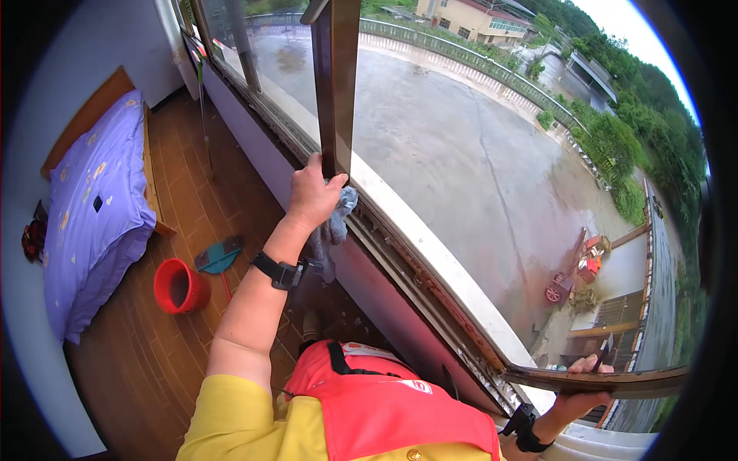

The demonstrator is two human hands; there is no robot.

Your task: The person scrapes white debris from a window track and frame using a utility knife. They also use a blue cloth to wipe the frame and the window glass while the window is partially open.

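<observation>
My left hand (311, 194) is closed at the lower end of a brown upright window frame (336, 92), with its thumb against the frame. A wet-looking grey-blue cloth (332, 234) is bunched in that hand and hangs down over the inner wall. At the lower right, my right hand (576, 399) grips another brown window frame (638, 382), fingers curled over it from the outer side. A thin dark pointed thing shows by those fingers; I cannot tell what it is. Below the frames runs the dirty window track (430, 288).
On the brown floor stand a red bucket (181, 286) and a teal dustpan (219, 256). A bed with a purple cover (104, 192) is at the left. Outside the white ledge (453, 269) lies a wet concrete yard (438, 146), with a red-wheeled machine (557, 290) at its right.
</observation>
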